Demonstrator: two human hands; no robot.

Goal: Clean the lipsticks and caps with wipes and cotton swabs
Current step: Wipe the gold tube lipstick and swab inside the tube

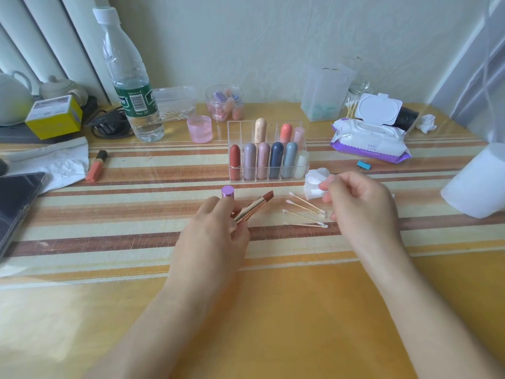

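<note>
So the left hand (216,228) has its grip curled around the base of an open lipstick (254,210), a gold tube with a brownish-red bullet poking out toward about 2 o'clock, held just off the striped surface (136,242). Its purple cap (228,192) stands upright on the surface right at 12 o'clock from that hand, nearly touching the fingers. The right hand (360,209) has a loosely curled grip, and the thumb and first finger look like they're pinching the edge of a crumpled white wipe (314,186) that sits at 10 o'clock from it. A few cotton swabs (306,212) lie loose on the surface between the two hands, just beside the right fingers. Further back at 12 o'clock there's a clear organizer (269,175) full of capped lipsticks standing upright, and the wipes pack (369,140) with its lid flipped open is off at 2 o'clock.
</note>
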